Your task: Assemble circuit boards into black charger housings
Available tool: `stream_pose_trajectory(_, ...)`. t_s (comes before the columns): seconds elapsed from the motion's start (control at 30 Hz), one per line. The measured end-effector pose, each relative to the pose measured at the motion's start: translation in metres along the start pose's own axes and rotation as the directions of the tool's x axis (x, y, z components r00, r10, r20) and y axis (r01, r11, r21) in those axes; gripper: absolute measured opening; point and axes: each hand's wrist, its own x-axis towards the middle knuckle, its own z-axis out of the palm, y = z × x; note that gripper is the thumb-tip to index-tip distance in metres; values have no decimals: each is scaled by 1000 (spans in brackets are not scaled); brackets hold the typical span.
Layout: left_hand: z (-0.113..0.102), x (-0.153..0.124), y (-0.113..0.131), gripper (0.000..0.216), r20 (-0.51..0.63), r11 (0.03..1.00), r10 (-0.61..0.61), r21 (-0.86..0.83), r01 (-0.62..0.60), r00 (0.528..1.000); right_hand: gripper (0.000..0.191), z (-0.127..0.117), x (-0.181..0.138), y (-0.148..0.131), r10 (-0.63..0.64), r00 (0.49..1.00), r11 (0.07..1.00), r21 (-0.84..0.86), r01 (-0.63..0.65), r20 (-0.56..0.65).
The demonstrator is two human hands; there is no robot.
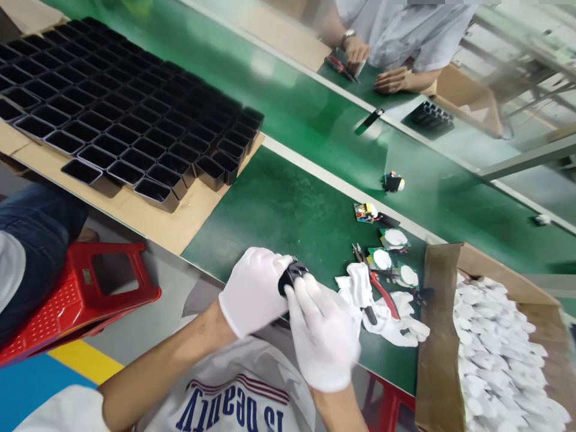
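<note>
right hand (324, 336) | left hand (256, 289) | both hands grip small black casing (292, 275); glossy

Black trays (130, 114), red stool (85, 288), pliers (382, 291)

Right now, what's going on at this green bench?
A person in white gloves holds a small black part between the left hand and right hand. Red-handled pliers and small circuit boards lie beside them. Rows of black casings sit on cardboard, and a co-worker's hands rest across the belt.
</note>
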Motion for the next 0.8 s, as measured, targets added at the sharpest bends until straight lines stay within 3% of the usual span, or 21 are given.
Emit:
stream_pose_trajectory(0.17, 9, 1, -5, 9, 27, 1000, -9, 18, 9, 1000, 24, 19, -11, 1, 7, 999, 1000, 19, -7, -37)
stream_pose_trajectory(0.43, -14, 3, 8, 13, 47, 999, 47, -18, -46, 998, 29, -15, 4, -3, -22, 998, 999, 36, 25, -61)
stream_pose_trajectory(0.57, -4, 11, 2, 13, 138, 997, 72, -9, -71, 988, 20, 4, -3, 1, -1, 1000, 996, 87, 4, -31)
stream_pose_trajectory(0.67, 3, 14, -3, 13, 144, 997, 74, 0, -75, 987, 20, 17, -8, 3, 13, 1000, 995, 98, -11, -19)
stream_pose_trajectory(0.8, -6, 10, 2, 11, 129, 998, 59, 2, -60, 990, 24, 3, -7, 1, 17, 1000, 994, 109, -15, -15)
